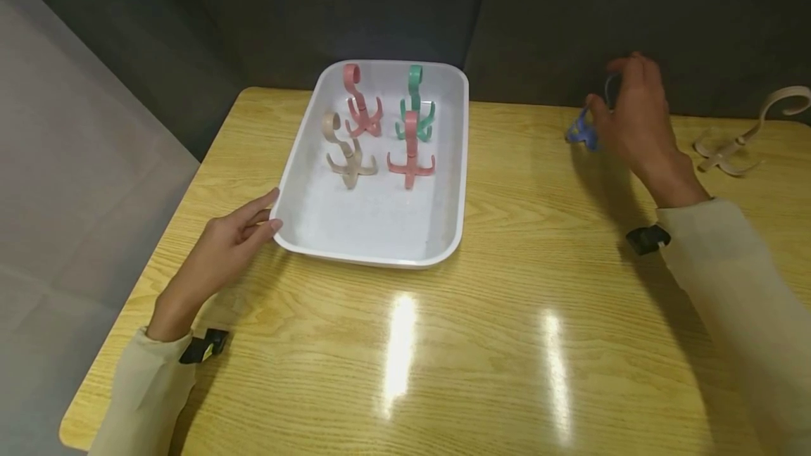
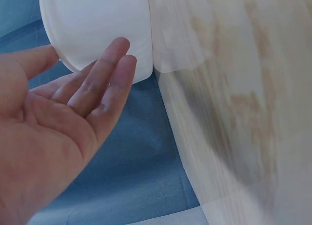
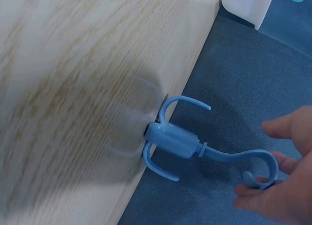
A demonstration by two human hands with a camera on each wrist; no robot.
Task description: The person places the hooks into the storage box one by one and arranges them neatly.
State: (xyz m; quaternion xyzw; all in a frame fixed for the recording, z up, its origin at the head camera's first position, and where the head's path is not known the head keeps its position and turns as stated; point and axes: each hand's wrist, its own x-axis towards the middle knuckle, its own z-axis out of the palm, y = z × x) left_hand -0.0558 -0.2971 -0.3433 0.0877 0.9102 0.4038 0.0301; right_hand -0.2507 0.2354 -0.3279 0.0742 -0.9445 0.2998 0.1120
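A blue swivel hook (image 3: pixel 173 139) with curved prongs stands on the table at the right, its curled top upward. My right hand (image 1: pixel 640 118) is at that curled top, fingers behind it and thumb apart from it in the right wrist view. At the left, my left hand (image 1: pixel 222 252) touches the near left corner of a white tray (image 1: pixel 367 231), its fingers loosely extended against the side. Inside the tray stand a pink hook (image 1: pixel 364 118), a green hook (image 1: pixel 416 118), a beige hook (image 1: pixel 350 164) and another pink hook (image 1: pixel 410 160).
Another beige hook (image 1: pixel 728 153) stands on the wooden table (image 1: pixel 481 343), right of my right hand. A dark curtain (image 1: pixel 538 27) hangs behind the table's back edge. Pale cloth (image 1: pixel 70 231) lies beyond the table's left edge.
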